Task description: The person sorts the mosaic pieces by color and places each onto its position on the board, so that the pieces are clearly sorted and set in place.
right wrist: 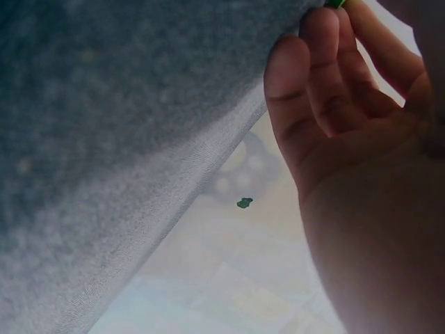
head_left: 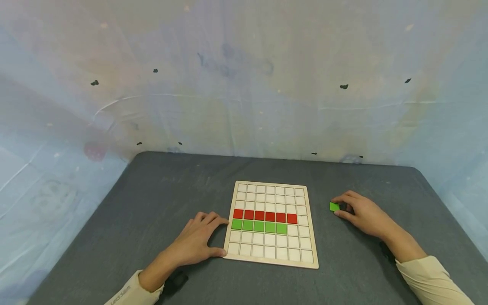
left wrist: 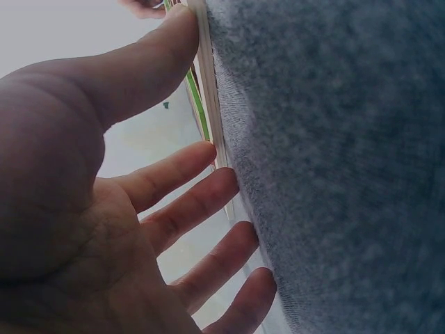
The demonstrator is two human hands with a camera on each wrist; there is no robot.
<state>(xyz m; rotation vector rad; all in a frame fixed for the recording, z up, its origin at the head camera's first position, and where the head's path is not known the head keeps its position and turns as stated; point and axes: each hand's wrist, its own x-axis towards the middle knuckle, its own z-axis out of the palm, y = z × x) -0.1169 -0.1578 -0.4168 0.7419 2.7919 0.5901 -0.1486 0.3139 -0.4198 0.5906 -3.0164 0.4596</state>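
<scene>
A wooden grid board (head_left: 274,262) lies on the dark table, with a row of several red square tiles (head_left: 259,216) and, just nearer, a row of several green tiles (head_left: 259,226). My left hand (head_left: 196,241) touches the board's left edge with thumb and fingertips, the fingers spread and fairly straight. In the left wrist view the thumb (left wrist: 153,62) rests against the board's rim. To the right of the board, my right hand (head_left: 364,214) pinches a green tile (head_left: 334,206) between thumb and fingers. Only a sliver of that tile (right wrist: 336,3) shows in the right wrist view.
The dark grey cloth-covered table (head_left: 183,182) extends around the board on all sides. Behind it hangs a pale, patterned sheet (head_left: 244,84) with dark spots, meeting the table's far edge. Unfilled cells surround the two coloured rows on the board.
</scene>
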